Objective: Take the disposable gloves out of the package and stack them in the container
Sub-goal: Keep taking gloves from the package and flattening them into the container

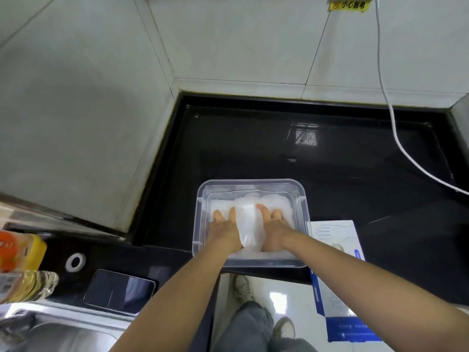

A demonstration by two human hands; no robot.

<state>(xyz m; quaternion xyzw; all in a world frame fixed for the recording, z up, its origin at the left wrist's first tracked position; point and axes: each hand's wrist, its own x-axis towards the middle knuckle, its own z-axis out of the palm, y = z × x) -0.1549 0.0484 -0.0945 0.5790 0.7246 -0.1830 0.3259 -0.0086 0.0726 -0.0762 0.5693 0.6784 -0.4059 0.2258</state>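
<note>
1. Head view, work surface: a glossy black countertop (330,153) set in a tiled corner. A clear plastic container (250,183) stands at its front edge.
2. Task item: the disposable gloves (279,203) lie inside the container as a crumpled, translucent white layer covering its floor. One smoother folded piece lies on top, between the two hands.
3. Left hand (225,229): flat, palm down, fingers straight, pressing on the gloves in the left half of the container. It holds nothing.
4. Right hand (274,229): likewise flat and palm down, fingers extended, pressing on the gloves in the right half. It holds nothing.
5. Package (340,275): a white and blue box lying flat just beside the container's right wall, its near end overhanging the counter edge. Whether any gloves are inside cannot be told.
6. Other items: a white cable (396,128) hangs down the wall and crosses the counter's far right. A dark phone (119,292) lies on the counter to the left, near a steel sink (63,334) and a plastic bottle (28,285).
</note>
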